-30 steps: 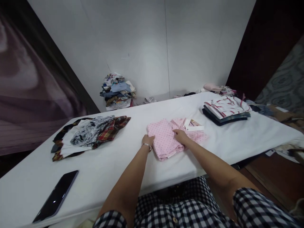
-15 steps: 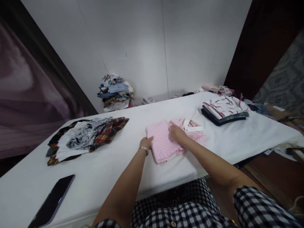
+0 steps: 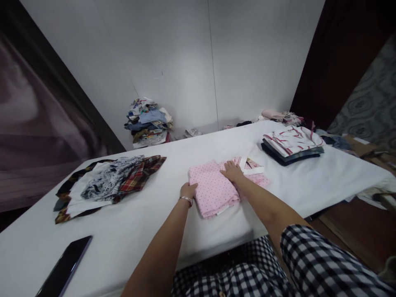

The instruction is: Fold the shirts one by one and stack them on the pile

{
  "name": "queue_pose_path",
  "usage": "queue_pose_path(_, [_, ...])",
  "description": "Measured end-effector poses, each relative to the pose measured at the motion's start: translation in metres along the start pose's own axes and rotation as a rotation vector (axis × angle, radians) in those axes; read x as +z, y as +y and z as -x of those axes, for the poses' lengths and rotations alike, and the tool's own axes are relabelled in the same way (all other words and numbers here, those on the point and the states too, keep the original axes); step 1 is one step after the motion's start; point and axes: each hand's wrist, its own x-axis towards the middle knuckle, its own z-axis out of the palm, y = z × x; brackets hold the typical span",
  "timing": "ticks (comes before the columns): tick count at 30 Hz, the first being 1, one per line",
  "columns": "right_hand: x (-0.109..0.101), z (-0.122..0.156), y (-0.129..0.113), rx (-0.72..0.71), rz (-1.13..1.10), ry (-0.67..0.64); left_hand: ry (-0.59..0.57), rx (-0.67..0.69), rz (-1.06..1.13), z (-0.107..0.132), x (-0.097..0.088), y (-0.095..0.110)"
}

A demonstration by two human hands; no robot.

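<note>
A partly folded pink dotted garment (image 3: 213,187) lies on the white-covered table in front of me. My left hand (image 3: 188,191) grips its left edge, thumb on top and the other fingers partly hidden at the side. Flat on the cloth at the right of the folded part rests my right hand (image 3: 232,171), fingers spread. Just beyond that hand, a V-shaped white trim (image 3: 252,169) shows on the garment's pink patterned part.
Loose clothes (image 3: 108,183) lie on the left, with a dark phone (image 3: 66,266) nearer the front edge. A folded stack (image 3: 292,142) sits at the right. Behind the table, a clothes pile (image 3: 150,121) stands against the wall (image 3: 185,62).
My right hand has gone from bunched fingers on the fabric to lying flat with fingers spread. My left hand keeps its place at the left edge. The view has shifted slightly.
</note>
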Motion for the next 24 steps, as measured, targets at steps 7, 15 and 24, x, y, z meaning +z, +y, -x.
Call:
queue_pose_path(7, [-0.013,0.030,-0.020,-0.075,-0.105,0.015,0.014,0.006,-0.050,-0.001,0.000,0.002])
queue_pose_path(15, [-0.002,0.094,-0.012,-0.181,-0.253,-0.045,0.001,0.001,-0.045,-0.006,-0.001,-0.002])
queue_pose_path(24, [-0.004,0.136,0.066,-0.060,0.063,-0.012,-0.014,0.015,-0.025,-0.006,0.000,-0.005])
